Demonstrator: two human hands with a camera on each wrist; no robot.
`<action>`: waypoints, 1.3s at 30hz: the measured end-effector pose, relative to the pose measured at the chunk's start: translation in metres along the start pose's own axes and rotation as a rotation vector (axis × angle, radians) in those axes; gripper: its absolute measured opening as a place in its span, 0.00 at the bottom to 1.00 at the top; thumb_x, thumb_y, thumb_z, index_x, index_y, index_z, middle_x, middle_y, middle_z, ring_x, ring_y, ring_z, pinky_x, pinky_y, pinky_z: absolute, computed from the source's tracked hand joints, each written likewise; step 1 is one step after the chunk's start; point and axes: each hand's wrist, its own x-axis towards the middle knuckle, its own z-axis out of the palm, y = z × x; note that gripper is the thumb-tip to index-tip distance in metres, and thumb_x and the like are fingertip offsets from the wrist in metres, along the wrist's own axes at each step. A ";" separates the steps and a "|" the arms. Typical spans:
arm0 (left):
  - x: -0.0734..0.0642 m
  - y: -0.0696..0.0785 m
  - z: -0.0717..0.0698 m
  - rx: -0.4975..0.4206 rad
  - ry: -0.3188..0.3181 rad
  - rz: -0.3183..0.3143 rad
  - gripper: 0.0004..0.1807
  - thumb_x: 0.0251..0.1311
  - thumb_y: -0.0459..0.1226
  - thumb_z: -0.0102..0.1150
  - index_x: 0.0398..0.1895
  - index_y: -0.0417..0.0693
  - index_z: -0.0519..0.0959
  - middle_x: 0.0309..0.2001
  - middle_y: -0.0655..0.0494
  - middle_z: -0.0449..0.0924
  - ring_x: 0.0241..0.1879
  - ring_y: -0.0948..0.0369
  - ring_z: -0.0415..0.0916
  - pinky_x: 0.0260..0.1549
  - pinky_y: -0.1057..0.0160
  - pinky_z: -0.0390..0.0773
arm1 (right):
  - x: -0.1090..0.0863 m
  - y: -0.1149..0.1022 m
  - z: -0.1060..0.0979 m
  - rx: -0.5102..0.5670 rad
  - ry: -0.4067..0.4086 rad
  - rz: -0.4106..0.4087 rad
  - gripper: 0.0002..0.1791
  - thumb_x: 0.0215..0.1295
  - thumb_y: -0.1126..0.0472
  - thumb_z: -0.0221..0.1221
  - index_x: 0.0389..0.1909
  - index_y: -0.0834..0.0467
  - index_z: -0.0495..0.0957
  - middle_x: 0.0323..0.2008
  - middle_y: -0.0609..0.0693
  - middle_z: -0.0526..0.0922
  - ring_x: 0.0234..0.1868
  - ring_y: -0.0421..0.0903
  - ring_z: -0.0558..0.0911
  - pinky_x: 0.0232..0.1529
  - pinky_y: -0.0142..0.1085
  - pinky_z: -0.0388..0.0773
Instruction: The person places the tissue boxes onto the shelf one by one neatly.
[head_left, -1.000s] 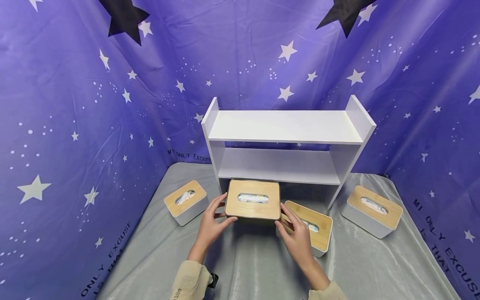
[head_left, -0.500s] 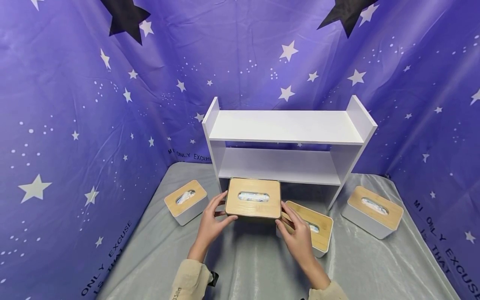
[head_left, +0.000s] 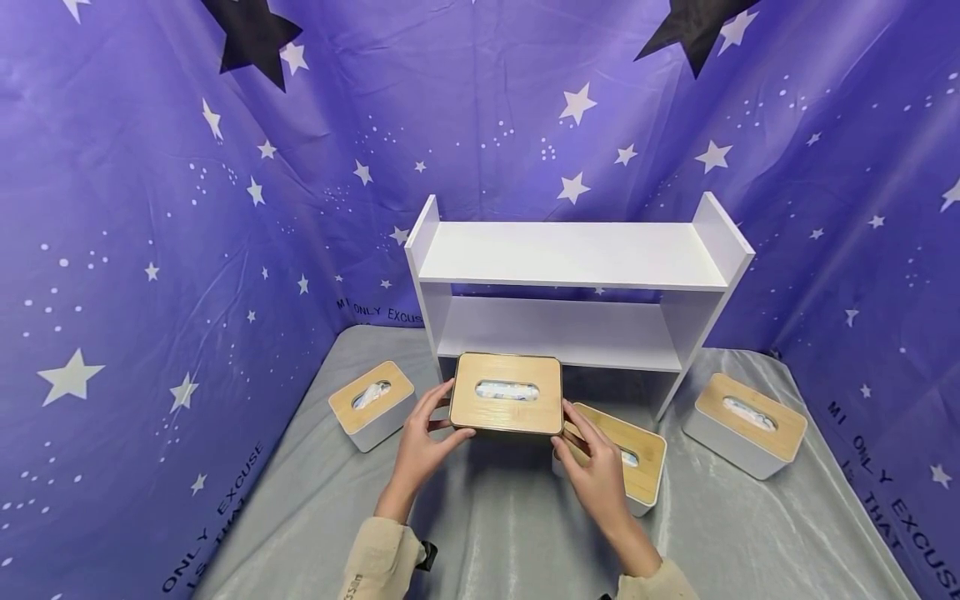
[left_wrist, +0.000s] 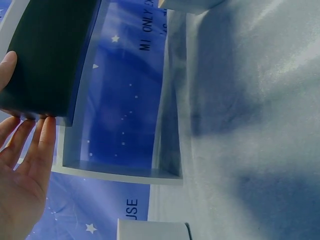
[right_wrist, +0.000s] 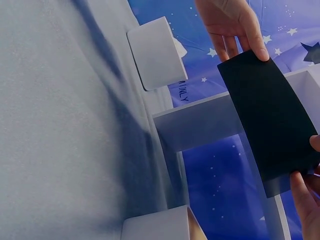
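A dark tissue box [head_left: 507,408] with a light wooden lid is held up in front of the white shelf [head_left: 555,333]. My left hand [head_left: 422,454] grips its left end, thumb at the front and fingers along the side. At the right end my right hand [head_left: 596,479] holds it the same way. The left wrist view shows the dark front of the box [left_wrist: 50,60] above my left hand [left_wrist: 25,170]. In the right wrist view the box [right_wrist: 267,115] spans between both hands and stays off the cloth.
A white tissue box with a wooden lid [head_left: 626,442] sits partly behind my right hand. Others like it stand at the left [head_left: 375,408] and far right [head_left: 746,425]. Grey cloth [head_left: 495,533] covers the table; purple star-printed curtains [head_left: 480,108] surround it.
Both hands have raised the dark tissue box slightly, a little toward the shelf's middle board. The white tissue boxes and the shelf have not moved.
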 end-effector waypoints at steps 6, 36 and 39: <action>0.002 0.001 -0.002 0.012 -0.003 0.043 0.43 0.49 0.36 0.77 0.71 0.53 0.70 0.66 0.48 0.72 0.57 0.49 0.78 0.43 0.61 0.88 | 0.003 -0.001 -0.001 -0.023 -0.006 -0.003 0.30 0.51 0.83 0.65 0.59 0.76 0.74 0.56 0.73 0.79 0.56 0.61 0.80 0.45 0.39 0.85; 0.021 0.010 -0.005 0.024 0.013 0.089 0.43 0.49 0.37 0.78 0.71 0.55 0.70 0.65 0.49 0.73 0.58 0.51 0.77 0.43 0.60 0.88 | 0.023 -0.012 -0.004 -0.040 0.006 0.009 0.28 0.54 0.81 0.65 0.59 0.74 0.75 0.58 0.70 0.79 0.58 0.49 0.79 0.49 0.27 0.82; 0.023 0.011 -0.006 0.025 0.019 0.103 0.43 0.49 0.37 0.78 0.71 0.54 0.70 0.65 0.49 0.73 0.57 0.51 0.77 0.43 0.60 0.88 | 0.025 -0.011 -0.004 -0.033 0.010 -0.002 0.28 0.54 0.81 0.65 0.59 0.74 0.75 0.58 0.70 0.79 0.59 0.44 0.78 0.49 0.29 0.83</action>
